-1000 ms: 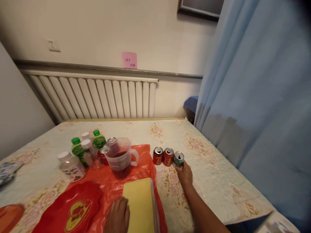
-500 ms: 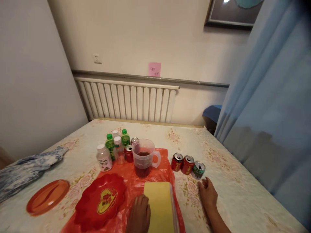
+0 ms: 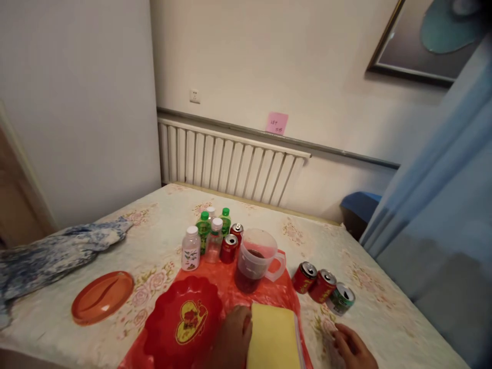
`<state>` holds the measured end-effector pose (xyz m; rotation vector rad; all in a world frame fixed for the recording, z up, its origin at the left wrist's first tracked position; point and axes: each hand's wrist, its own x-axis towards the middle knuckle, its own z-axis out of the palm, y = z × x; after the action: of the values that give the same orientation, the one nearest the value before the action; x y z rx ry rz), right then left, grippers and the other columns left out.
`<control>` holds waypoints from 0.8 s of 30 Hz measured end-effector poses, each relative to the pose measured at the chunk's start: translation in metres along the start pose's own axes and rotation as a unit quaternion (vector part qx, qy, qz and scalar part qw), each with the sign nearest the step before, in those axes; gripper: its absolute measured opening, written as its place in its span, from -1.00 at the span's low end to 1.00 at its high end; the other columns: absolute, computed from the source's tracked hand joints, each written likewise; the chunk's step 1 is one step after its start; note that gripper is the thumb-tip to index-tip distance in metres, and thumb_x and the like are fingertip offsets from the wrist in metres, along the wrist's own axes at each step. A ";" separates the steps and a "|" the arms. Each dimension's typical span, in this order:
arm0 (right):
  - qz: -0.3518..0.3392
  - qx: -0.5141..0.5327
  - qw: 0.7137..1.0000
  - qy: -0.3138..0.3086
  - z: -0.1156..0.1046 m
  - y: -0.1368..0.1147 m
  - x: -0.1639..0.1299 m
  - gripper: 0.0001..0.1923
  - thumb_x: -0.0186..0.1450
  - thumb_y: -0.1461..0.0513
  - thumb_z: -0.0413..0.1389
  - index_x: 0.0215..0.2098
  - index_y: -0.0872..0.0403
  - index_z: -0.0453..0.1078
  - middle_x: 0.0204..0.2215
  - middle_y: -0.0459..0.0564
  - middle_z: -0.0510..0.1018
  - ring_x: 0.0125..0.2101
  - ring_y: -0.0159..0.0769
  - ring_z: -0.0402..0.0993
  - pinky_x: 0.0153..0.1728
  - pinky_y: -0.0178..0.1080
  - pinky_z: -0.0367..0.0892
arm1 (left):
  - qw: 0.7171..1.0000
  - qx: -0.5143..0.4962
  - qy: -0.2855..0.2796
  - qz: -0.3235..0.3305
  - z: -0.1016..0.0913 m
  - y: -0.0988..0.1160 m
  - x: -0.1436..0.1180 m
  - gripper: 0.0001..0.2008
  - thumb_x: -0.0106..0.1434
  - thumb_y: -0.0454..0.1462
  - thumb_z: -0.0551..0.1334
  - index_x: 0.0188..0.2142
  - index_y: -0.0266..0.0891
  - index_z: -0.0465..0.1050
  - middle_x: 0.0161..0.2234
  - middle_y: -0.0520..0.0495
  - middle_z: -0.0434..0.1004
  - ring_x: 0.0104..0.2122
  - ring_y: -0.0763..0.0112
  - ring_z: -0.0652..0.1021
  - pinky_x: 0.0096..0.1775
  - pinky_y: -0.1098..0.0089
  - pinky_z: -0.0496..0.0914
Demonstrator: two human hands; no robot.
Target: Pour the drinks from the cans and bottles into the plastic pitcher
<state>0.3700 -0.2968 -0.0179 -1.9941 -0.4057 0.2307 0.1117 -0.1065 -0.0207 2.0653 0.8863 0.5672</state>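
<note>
My left hand (image 3: 234,335) rests flat on the red plastic bag (image 3: 277,294), touching the left edge of a yellow pad (image 3: 273,338). My right hand (image 3: 351,348) lies low on the flowered tablecloth with loosely curled fingers and holds nothing. Just beyond it stand two red cans (image 3: 304,277) (image 3: 322,285) and a green can (image 3: 341,299) in a row. A clear jug (image 3: 257,260) with dark liquid stands on the bag.
Several small bottles (image 3: 205,241) and two red cans (image 3: 231,245) cluster behind the jug. A red heart-printed dish (image 3: 180,318) and an orange oval dish (image 3: 102,297) lie at left, with blue patterned cloth (image 3: 54,251) beyond. A blue curtain (image 3: 442,220) hangs at right.
My right hand let go of the green can and drew back toward me. The view swung left, showing the orange dish and cloth. My left hand stayed by the pad.
</note>
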 end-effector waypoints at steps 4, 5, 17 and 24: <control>-0.099 0.024 0.994 -0.043 0.021 -0.082 -0.011 -0.47 0.00 -0.14 0.17 -0.25 0.06 0.48 -0.38 0.02 0.65 -0.43 -0.14 0.58 -0.36 -0.20 0.49 | 0.995 -0.077 0.059 -0.002 -0.045 -0.014 0.025 -0.83 0.23 -0.25 0.02 -0.36 -0.21 0.36 -0.44 0.00 0.45 -0.40 0.35 0.45 -0.32 0.39 0.28; -0.140 0.024 0.987 -0.077 0.028 -0.103 -0.014 -0.51 0.05 -0.12 0.17 -0.25 0.06 0.49 -0.37 0.02 0.64 -0.44 -0.17 0.57 -0.37 -0.22 0.49 | 0.993 -0.094 0.071 -0.003 -0.055 -0.018 0.031 -0.83 0.22 -0.24 0.03 -0.35 -0.22 0.36 -0.45 0.00 0.45 -0.41 0.34 0.45 -0.33 0.39 0.28; -0.514 -0.238 0.773 -0.284 0.155 -0.297 -0.018 -0.79 0.24 0.29 0.09 -0.18 0.06 0.48 -0.35 -0.02 0.62 -0.35 -0.31 0.52 -0.25 -0.29 0.37 | 0.922 -0.385 -0.021 -0.028 -0.116 -0.070 0.042 -0.87 0.17 -0.16 0.18 -0.28 -0.07 0.39 -0.42 0.08 0.46 -0.45 0.41 0.45 -0.40 0.46 0.28; -0.500 -0.515 0.623 -0.310 0.246 -0.337 0.008 -0.79 0.20 0.20 0.17 -0.19 -0.01 0.52 -0.27 -0.01 0.63 -0.27 -0.25 0.54 -0.33 -0.34 0.30 | 0.912 -0.404 -0.068 -0.008 -0.129 -0.078 0.044 -0.74 0.09 -0.09 0.23 -0.23 -0.09 0.36 -0.30 0.03 0.47 -0.41 0.41 0.46 -0.36 0.43 0.32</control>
<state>0.2333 0.0466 0.1758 -2.2694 -2.4749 -0.1004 0.0261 0.0244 -0.0054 1.3158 0.4590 0.6348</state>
